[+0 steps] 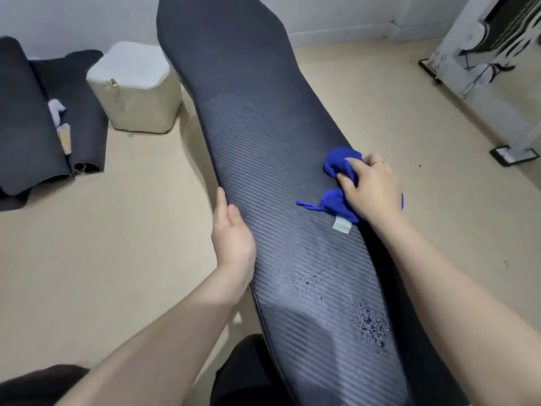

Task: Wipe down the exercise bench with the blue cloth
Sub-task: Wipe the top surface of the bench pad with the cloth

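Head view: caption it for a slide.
Right hand wipes bench with blue cloth; left hand steadies edge.

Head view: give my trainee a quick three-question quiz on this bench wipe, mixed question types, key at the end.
1. True or false: the crumpled blue cloth lies on the beige floor.
2. Which hand grips the cloth? A) left hand B) right hand C) neither
3. Fill in: a cluster of water ____ sits on the long black ribbed bench pad, nearer the camera than the cloth.

Key:
1. False; it is on the pad, under the right hand.
2. B; the left hand rests on the pad's left edge.
3. Droplets.
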A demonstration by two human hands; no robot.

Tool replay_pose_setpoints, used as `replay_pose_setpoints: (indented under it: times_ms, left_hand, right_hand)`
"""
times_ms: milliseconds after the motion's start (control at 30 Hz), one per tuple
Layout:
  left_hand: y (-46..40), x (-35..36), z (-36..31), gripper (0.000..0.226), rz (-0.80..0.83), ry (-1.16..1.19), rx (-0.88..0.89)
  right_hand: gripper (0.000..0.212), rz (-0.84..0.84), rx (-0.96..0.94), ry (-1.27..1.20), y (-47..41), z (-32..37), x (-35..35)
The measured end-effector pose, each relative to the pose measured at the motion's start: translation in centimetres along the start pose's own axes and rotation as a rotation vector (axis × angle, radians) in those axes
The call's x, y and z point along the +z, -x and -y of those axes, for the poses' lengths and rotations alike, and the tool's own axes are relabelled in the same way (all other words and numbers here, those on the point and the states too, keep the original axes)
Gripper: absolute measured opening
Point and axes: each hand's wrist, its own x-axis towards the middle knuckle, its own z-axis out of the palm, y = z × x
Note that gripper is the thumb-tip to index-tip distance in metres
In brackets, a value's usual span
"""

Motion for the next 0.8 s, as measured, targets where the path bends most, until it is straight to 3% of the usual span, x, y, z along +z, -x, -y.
replay_pose_setpoints:
  times_ms: [133, 233, 267, 400, 500, 633, 700, 733, 800]
  left_hand:
    - [-0.2, 0.1, 0.2, 0.046, -0.020, 0.010, 0.014]
    - [-0.2, 0.0, 0.1, 0.046, -0.017, 0.042, 0.022]
    - [-0.1, -0.1, 0.1, 0.046, -0.011, 0.067, 0.019]
    - [0.2, -0.4, -0.5, 0.046, 0.055, 0.206, -0.069]
    - [-0.3, -1.7, -1.2, 0.050, 0.168, 0.313, -0.125]
    - [-0.9, -4.9, -1.3, 0.055, 0.292, 0.036, -0.103]
    - [-0.2, -5.7, -0.9, 0.060, 0.305, -0.047, -0.115]
    - [0.4, -5.7, -0.7, 0.062, 0.314, -0.081, -0.103]
    - [1.7, -5.6, -0.3, 0.066, 0.327, -0.130, -0.079]
  right_hand:
    - [0.036, 0.159, -0.533, -0.106, 8.5, 4.2, -1.4]
    - [0.036, 0.279, -0.708, -0.111, 8.9, 4.3, -1.9]
    - [0.037, 0.252, -0.693, -0.090, 7.9, 4.1, -1.6]
    - [0.033, 0.105, -0.309, 0.027, 5.2, 4.9, -0.2]
    - [0.041, 0.129, -0.442, -0.031, 8.8, 6.8, -0.8]
    - [0.036, 0.376, -0.755, -0.137, 16.6, 7.5, -3.2]
    - [0.034, 0.437, -0.879, -0.100, 16.3, 7.0, -3.5]
    - [0.035, 0.413, -0.882, -0.078, 15.1, 6.5, -3.2]
    - [0.038, 0.252, -0.624, -0.065, 12.0, 5.4, -2.5]
